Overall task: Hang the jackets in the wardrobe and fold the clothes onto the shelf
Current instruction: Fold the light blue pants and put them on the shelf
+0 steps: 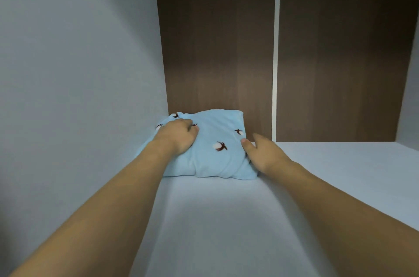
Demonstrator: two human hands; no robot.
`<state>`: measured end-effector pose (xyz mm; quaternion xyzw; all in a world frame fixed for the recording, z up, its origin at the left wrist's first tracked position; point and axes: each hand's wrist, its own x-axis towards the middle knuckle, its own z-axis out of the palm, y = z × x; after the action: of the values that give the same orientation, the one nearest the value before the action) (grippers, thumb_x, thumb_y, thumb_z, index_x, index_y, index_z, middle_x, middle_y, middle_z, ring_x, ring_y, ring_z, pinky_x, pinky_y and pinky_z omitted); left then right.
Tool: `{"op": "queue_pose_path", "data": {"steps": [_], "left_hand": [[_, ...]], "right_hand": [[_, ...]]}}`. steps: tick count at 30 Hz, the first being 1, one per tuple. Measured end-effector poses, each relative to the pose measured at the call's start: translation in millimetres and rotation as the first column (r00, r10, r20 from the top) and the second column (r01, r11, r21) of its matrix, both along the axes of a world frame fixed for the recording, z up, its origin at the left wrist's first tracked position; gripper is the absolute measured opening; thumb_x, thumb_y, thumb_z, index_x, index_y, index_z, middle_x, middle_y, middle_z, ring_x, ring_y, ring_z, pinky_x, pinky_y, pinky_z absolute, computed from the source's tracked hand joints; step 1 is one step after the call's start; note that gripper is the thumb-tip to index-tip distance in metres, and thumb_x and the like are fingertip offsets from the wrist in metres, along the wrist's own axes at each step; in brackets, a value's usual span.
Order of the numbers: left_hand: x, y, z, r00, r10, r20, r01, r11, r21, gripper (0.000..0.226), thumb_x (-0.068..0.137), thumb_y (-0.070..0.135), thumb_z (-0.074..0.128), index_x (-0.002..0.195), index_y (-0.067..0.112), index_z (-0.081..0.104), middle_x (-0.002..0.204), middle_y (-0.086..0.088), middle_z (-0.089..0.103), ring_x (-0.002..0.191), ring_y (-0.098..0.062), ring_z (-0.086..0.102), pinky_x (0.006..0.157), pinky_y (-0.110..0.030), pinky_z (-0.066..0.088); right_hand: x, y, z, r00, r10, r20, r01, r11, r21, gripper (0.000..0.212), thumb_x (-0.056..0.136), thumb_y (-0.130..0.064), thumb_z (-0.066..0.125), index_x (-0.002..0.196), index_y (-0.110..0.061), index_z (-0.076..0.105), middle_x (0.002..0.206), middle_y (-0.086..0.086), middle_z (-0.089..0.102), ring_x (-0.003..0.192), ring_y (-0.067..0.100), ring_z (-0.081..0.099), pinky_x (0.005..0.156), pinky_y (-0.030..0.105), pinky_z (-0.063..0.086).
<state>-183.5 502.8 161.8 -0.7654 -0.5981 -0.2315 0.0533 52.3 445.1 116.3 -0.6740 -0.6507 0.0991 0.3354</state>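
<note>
Resting on the shelf [226,220], the folded blue garment [213,147] lies under the left hand [178,138]'s curled, pressing fingers [190,125], the right hand [264,152]'s fingers hidden beside it, thumb touching.
</note>
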Motion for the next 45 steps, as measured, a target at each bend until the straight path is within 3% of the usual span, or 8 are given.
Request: {"op": "queue_pose_path", "data": {"steps": [3,7,15,22,27,34,41,45], "left_hand": [[16,-19,1,0.997,-0.013,-0.079,0.026,0.987,0.159,0.038,0.101,0.038,0.037,0.126,0.016,0.055,0.134,-0.007,0.054,0.126,-0.026,0.045,0.107,-0.043,0.034],[48,-46,3,0.971,-0.08,-0.223,0.11,0.986,0.125,0.054,0.101,0.037,0.038,0.15,0.015,0.034,0.156,-0.006,0.036,0.144,-0.025,0.029,0.12,-0.044,0.019],[104,-110,-17,0.957,-0.191,-0.22,0.226,0.963,0.147,0.051,0.1,0.033,0.041,0.147,0.013,0.037,0.15,-0.005,0.041,0.14,-0.024,0.034,0.119,-0.039,0.019],[147,-191,-23,0.906,-0.391,-0.16,0.42,0.877,0.234,0.048,0.101,0.028,0.042,0.145,0.01,0.039,0.149,-0.007,0.043,0.136,-0.027,0.038,0.114,-0.036,0.026],[183,-253,-34,0.827,-0.554,-0.102,0.558,0.782,0.278,0.048,0.102,0.03,0.041,0.146,0.01,0.039,0.149,-0.007,0.042,0.135,-0.028,0.039,0.114,-0.036,0.028],[198,-355,-77,0.65,-0.732,-0.207,0.76,0.634,0.144,0.053,0.104,0.036,0.039,0.151,0.013,0.033,0.155,-0.007,0.037,0.139,-0.026,0.037,0.115,-0.034,0.024],[202,-508,-62,0.525,-0.818,-0.234,0.818,0.41,0.404,0.042,0.096,0.022,0.055,0.134,0.005,0.053,0.132,-0.012,0.058,0.116,-0.032,0.056,0.099,-0.042,0.044],[208,-604,-57,0.481,-0.853,-0.203,0.791,0.323,0.52,0.043,0.093,0.022,0.053,0.131,0.002,0.053,0.13,-0.014,0.058,0.113,-0.032,0.056,0.098,-0.041,0.045]], "right_hand": [[11,-24,17,0.991,-0.026,0.132,0.016,0.997,0.08,0.056,0.101,-0.049,0.037,0.136,-0.007,0.044,0.144,0.01,0.045,0.129,0.03,0.046,0.098,0.038,0.038],[34,-57,29,0.967,-0.057,0.248,0.034,0.995,0.098,0.059,0.1,-0.037,0.044,0.149,-0.006,0.03,0.155,0.011,0.032,0.139,0.028,0.035,0.107,0.035,0.033],[86,-139,22,0.946,-0.117,0.302,0.093,0.991,0.095,0.064,0.098,-0.031,0.048,0.152,-0.009,0.023,0.159,0.007,0.026,0.145,0.024,0.026,0.112,0.033,0.028],[116,-259,19,0.916,-0.27,0.297,0.245,0.962,0.12,0.066,0.098,-0.032,0.049,0.154,-0.011,0.021,0.16,0.006,0.024,0.145,0.024,0.027,0.112,0.034,0.029],[117,-363,16,0.856,-0.422,0.297,0.393,0.906,0.155,0.065,0.097,-0.03,0.048,0.154,-0.014,0.02,0.157,0.007,0.031,0.14,0.027,0.034,0.11,0.035,0.032],[103,-517,2,0.795,-0.538,0.281,0.538,0.839,0.085,0.063,0.096,-0.022,0.049,0.152,-0.011,0.024,0.156,0.008,0.03,0.142,0.026,0.029,0.111,0.032,0.027],[92,-671,2,0.72,-0.601,0.346,0.57,0.797,0.198,0.064,0.098,-0.025,0.047,0.154,-0.01,0.021,0.159,0.007,0.027,0.146,0.023,0.022,0.116,0.031,0.02],[82,-767,6,0.688,-0.596,0.414,0.489,0.802,0.341,0.06,0.096,-0.021,0.051,0.151,-0.009,0.029,0.155,0.006,0.033,0.143,0.021,0.028,0.115,0.025,0.019]]}}
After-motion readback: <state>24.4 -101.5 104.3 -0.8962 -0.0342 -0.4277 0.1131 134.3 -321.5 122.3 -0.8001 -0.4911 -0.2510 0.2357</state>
